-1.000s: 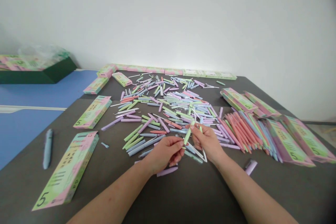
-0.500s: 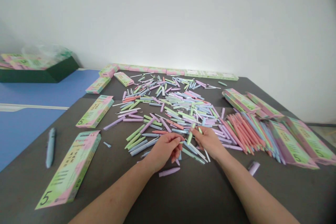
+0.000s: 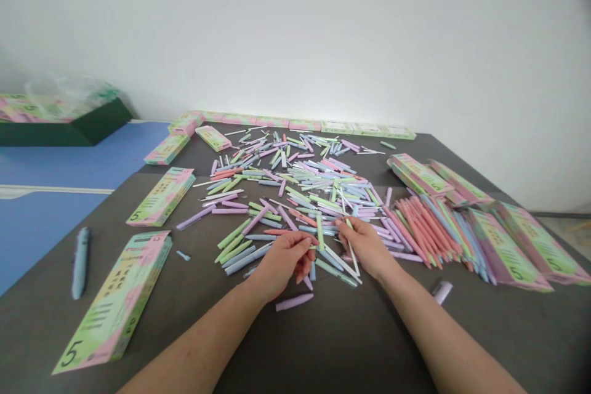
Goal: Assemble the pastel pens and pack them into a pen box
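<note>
My left hand (image 3: pixel 287 260) is closed in a pinch, with a small pale green pen part (image 3: pixel 313 247) at its fingertips. Beside those fingertips is a green pen barrel (image 3: pixel 320 233); whether the fingers grip it I cannot tell. My right hand (image 3: pixel 364 246) pinches a thin white pen refill (image 3: pixel 353 253) with a green upper end, slanting down toward the table. Under and beyond both hands spreads a heap of green, blue, purple and coral pen parts (image 3: pixel 318 184). A loose purple pen part (image 3: pixel 294 302) lies just in front of my left hand.
Coral pens (image 3: pixel 422 231) lie bunched at right, beside pastel boxes (image 3: pixel 505 252). More boxes (image 3: pixel 115 295) line the dark table's left and back edges. A blue pen (image 3: pixel 80 263) and purple cap (image 3: pixel 442 292) lie apart. A dark green tray (image 3: pixel 99 123) stands far left.
The green barrel has moved left, from my right fingertips to beside my left fingertips. My right hand keeps the white refill. The whole view has shifted slightly.
</note>
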Demonstrator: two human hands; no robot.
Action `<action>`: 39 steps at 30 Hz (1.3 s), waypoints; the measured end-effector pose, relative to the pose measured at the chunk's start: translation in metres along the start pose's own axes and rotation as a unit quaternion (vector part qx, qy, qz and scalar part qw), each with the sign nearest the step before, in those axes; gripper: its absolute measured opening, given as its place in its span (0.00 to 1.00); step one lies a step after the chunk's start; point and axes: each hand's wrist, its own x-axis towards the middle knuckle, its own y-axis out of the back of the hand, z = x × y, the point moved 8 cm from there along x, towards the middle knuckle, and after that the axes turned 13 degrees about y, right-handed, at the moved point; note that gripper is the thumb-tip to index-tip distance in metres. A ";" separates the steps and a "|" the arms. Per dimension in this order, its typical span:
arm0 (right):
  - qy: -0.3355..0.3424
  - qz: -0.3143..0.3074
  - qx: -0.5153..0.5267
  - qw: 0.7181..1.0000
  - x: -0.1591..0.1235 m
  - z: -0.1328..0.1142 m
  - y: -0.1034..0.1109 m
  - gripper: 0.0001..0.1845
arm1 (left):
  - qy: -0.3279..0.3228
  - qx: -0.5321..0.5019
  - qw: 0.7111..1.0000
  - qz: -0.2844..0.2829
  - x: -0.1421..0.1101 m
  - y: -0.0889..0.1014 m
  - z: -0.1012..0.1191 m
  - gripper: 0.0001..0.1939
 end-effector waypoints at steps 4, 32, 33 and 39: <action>-0.048 0.007 0.155 0.987 -0.001 0.004 -0.006 0.11 | 0.001 0.001 1.000 -0.001 0.001 0.002 -0.001 0.09; -0.010 0.011 0.154 0.988 0.000 -0.005 -0.006 0.10 | 0.003 -0.105 0.994 0.020 -0.001 0.013 0.008 0.06; -0.005 0.017 0.141 0.990 0.000 -0.007 -0.005 0.09 | 0.004 -0.106 0.994 0.020 -0.001 0.012 0.008 0.06; 0.012 -0.002 0.042 0.999 0.013 -0.022 -0.008 0.05 | 0.005 -0.113 0.993 0.028 0.000 0.013 0.008 0.06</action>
